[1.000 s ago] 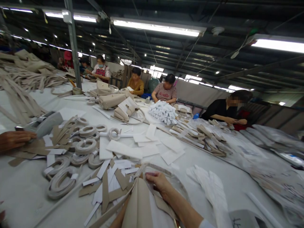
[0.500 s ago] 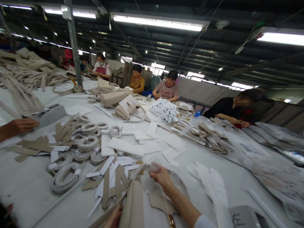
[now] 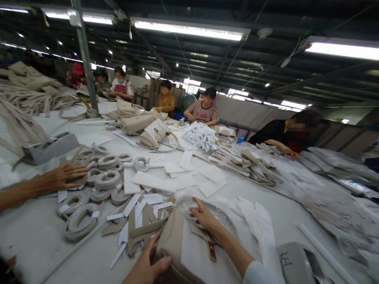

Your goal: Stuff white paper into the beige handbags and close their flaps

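Note:
A beige handbag (image 3: 168, 240) lies in front of me, with white sheeting over its front and a flap with a gold-coloured clasp (image 3: 212, 251). My left hand (image 3: 148, 262) grips its left side, thumb and fingers apart around the edge. Over the far end of the bag, my right hand (image 3: 207, 219) has its fingers spread, the index finger raised. Those fingertips are at a clear plastic wrap (image 3: 187, 202) by the bag's strap (image 3: 223, 209); a firm hold on it does not show. Loose beige and white strips (image 3: 139, 213) lie just left of the bag.
Coiled strap rolls (image 3: 79, 223) lie left, where another person's hand (image 3: 63, 177) rests among them. White foam sheets (image 3: 155, 181) lie beyond the bag. Grey tape dispensers (image 3: 51, 148) stand left and near right. Several co-workers sit across the table behind bags and plastic-wrapped pieces (image 3: 251, 163).
The bag has turned and its body shows more. My left hand has come up onto its side. My right fingers have spread from a pinch on clear plastic. The co-worker's hand left the dispenser.

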Action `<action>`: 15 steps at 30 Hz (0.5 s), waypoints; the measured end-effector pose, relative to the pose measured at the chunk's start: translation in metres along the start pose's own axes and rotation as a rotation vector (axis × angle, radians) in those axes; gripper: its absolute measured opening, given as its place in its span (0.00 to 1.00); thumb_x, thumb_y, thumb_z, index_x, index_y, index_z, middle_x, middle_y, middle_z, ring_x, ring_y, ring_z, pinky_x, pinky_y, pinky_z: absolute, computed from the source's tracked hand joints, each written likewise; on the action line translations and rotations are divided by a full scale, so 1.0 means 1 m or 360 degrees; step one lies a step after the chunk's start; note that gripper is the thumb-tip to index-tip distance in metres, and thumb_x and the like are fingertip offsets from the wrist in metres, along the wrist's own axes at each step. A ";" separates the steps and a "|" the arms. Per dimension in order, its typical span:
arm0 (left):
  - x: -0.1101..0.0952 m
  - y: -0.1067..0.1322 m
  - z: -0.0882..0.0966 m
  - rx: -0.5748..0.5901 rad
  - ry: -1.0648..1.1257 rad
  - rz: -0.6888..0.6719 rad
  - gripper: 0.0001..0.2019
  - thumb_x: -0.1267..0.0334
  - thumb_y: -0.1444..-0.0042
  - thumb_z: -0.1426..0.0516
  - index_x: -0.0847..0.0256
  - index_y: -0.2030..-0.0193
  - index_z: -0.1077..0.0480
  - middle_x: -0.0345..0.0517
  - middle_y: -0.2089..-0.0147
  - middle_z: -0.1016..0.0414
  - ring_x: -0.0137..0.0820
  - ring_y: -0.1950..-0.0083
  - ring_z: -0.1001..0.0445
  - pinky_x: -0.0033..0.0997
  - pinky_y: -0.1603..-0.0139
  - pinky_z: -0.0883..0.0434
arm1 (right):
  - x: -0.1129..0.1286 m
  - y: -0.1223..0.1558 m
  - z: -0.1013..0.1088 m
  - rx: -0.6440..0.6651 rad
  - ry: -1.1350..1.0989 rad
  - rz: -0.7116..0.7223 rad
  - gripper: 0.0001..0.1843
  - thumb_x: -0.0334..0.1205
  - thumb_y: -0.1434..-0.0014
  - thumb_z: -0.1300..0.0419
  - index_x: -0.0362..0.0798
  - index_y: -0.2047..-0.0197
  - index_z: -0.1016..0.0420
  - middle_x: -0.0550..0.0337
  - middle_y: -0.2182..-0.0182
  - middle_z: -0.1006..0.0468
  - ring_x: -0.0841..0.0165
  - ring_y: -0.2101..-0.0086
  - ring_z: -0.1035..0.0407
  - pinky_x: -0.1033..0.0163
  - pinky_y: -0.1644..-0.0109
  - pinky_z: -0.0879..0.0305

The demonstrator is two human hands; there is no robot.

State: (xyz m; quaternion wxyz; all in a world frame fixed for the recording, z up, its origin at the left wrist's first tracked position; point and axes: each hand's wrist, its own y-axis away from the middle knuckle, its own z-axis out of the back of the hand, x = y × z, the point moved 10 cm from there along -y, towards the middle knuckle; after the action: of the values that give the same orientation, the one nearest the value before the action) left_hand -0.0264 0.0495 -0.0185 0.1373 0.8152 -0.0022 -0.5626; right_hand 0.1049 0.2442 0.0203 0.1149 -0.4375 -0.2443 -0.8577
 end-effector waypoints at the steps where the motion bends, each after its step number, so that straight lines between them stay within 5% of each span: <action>1: 0.003 -0.002 0.000 -0.0035 0.0030 0.0015 0.55 0.38 0.61 0.37 0.66 0.32 0.52 0.63 0.40 0.34 0.51 0.39 0.35 0.47 0.40 0.36 | 0.003 0.002 0.006 -0.0012 0.0008 0.0025 0.34 0.43 0.43 0.46 0.50 0.34 0.48 0.57 0.63 0.22 0.69 0.66 0.29 0.65 0.65 0.35; 4: 0.013 -0.002 0.005 -0.0193 0.0010 0.0081 0.55 0.36 0.60 0.38 0.69 0.33 0.53 0.64 0.42 0.32 0.49 0.40 0.33 0.42 0.41 0.34 | 0.019 0.013 0.026 -0.0048 0.0080 0.0127 0.36 0.42 0.42 0.48 0.49 0.32 0.52 0.53 0.56 0.23 0.67 0.61 0.29 0.61 0.58 0.35; 7: 0.014 0.010 0.009 -0.0318 -0.0062 0.0103 0.53 0.35 0.57 0.40 0.69 0.34 0.53 0.65 0.40 0.35 0.46 0.38 0.36 0.39 0.38 0.37 | 0.039 0.042 0.045 -0.0151 0.0298 0.0250 0.32 0.42 0.40 0.52 0.45 0.33 0.50 0.52 0.59 0.22 0.64 0.60 0.28 0.57 0.54 0.35; 11: 0.010 0.037 0.017 -0.0399 -0.0126 0.0151 0.50 0.36 0.53 0.42 0.63 0.32 0.58 0.64 0.39 0.36 0.45 0.41 0.32 0.40 0.43 0.34 | 0.060 0.115 0.059 -0.0317 0.0561 0.0455 0.29 0.50 0.37 0.53 0.46 0.37 0.40 0.48 0.51 0.24 0.59 0.51 0.30 0.52 0.46 0.37; 15: 0.022 0.068 0.031 -0.0403 -0.0383 0.0215 0.48 0.38 0.52 0.43 0.64 0.34 0.58 0.66 0.43 0.33 0.42 0.51 0.24 0.36 0.50 0.30 | 0.067 0.197 0.036 -0.0378 0.1086 0.0872 0.31 0.53 0.41 0.44 0.50 0.37 0.39 0.48 0.43 0.31 0.54 0.43 0.37 0.45 0.38 0.47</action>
State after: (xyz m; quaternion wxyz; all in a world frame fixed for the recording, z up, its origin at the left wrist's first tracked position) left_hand -0.0365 -0.0264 -0.0330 0.2749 0.7162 -0.0025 -0.6414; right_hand 0.1715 0.0959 0.1556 0.3607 -0.1885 0.0323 -0.9129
